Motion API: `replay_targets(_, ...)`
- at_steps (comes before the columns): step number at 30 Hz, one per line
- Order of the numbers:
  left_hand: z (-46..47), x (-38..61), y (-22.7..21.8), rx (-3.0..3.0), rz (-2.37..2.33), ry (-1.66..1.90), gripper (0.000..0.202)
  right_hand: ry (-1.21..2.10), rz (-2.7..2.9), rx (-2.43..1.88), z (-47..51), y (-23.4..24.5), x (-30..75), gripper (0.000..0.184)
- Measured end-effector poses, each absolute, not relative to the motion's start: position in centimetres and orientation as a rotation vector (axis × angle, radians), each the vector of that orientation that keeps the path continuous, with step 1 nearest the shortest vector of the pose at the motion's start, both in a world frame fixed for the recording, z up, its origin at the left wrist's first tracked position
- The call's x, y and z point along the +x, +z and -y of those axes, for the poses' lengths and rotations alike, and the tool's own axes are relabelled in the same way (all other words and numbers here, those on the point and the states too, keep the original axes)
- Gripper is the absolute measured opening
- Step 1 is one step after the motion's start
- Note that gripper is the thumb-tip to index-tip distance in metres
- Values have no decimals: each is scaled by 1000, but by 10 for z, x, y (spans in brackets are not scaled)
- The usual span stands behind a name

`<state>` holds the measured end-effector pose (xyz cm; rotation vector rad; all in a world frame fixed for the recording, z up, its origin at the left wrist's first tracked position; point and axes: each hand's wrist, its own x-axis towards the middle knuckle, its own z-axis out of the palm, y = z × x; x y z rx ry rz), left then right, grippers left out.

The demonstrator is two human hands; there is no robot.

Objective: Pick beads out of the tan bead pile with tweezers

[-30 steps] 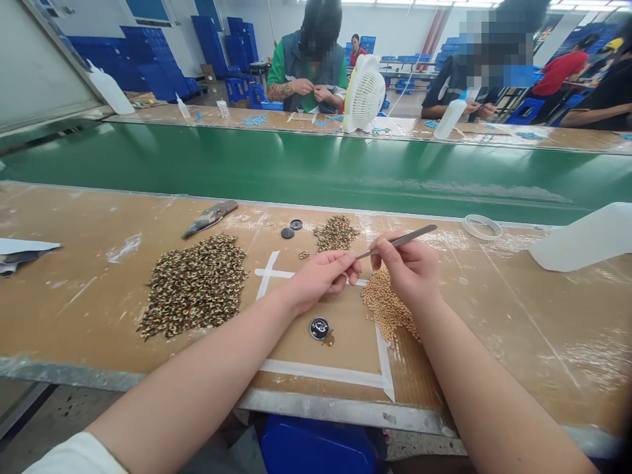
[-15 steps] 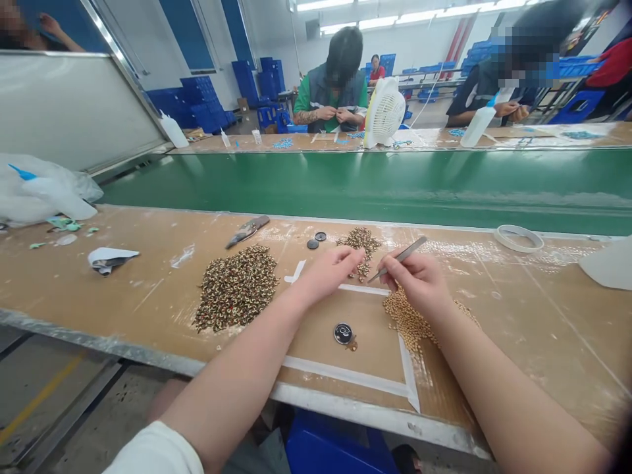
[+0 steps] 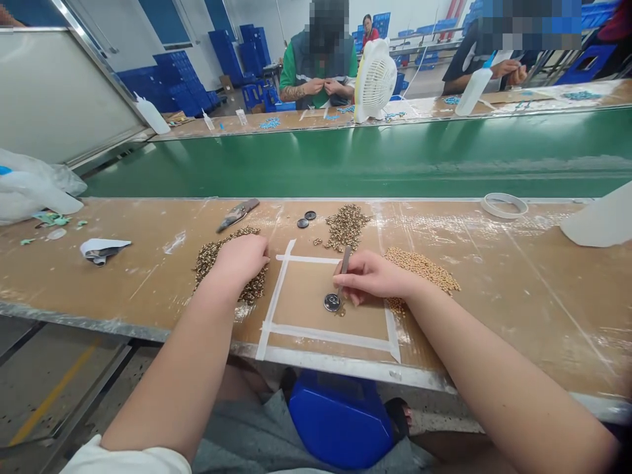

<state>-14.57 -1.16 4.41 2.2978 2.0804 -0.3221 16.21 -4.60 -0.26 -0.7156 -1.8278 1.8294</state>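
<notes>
My right hand (image 3: pixel 369 275) grips a pair of metal tweezers (image 3: pixel 346 259), held upright with the tips down by a small round black disc (image 3: pixel 332 303) with a silvery rim. The disc lies inside a square of white tape (image 3: pixel 320 334) on the table. My left hand (image 3: pixel 243 258) rests over the right side of a heap of small dark-and-gold pieces (image 3: pixel 206 260). Its fingers are curled down together, and anything in them is hidden. Close to my right hand, a heap of tan beads (image 3: pixel 424 266) spreads beyond the tape's right edge.
A smaller heap of gold pieces (image 3: pixel 348 224) sits behind the tape square, near two dark discs (image 3: pixel 303 223). Cutting pliers (image 3: pixel 237 215), a tape roll (image 3: pixel 504 205) and a crumpled paper (image 3: pixel 103 247) lie about. Past the green belt (image 3: pixel 296 161), co-workers sit near a white fan (image 3: pixel 376 82).
My left hand has moved from the small back heap to the large left heap. My right hand has brought the tweezers down and left to the black disc. The view has tilted down.
</notes>
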Motion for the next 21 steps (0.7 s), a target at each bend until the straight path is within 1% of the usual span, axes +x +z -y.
replay_targets(3,14,-140,48,2329,-2026,-180,14,1824,1853,-717,46,-5,161,30)
replay_targets(6,17,-118,57,2313,-1911,181,15,1791,1900,-750,48,-2,162,29)
replay_targets(9,15,-80,61,2143,-1663,561,13,1757,1940,-756,50,2,162,29)
replay_targets(11,10,-51,57,1927,-1370,728,10,1748,1910,-734,50,3,162,29)
replay_targets(13,4,-26,47,1664,-1111,815,8,1710,1832,-722,48,3,165,29)
replay_targets(15,0,-8,32,1486,-949,848,8,1620,1730,-713,45,3,168,30)
replay_targets(19,-3,7,1,1289,-804,862,22,1379,1434,-689,33,5,178,32)
replay_targets(21,-3,8,-9,1263,-785,873,23,1228,1274,-737,27,4,182,32)
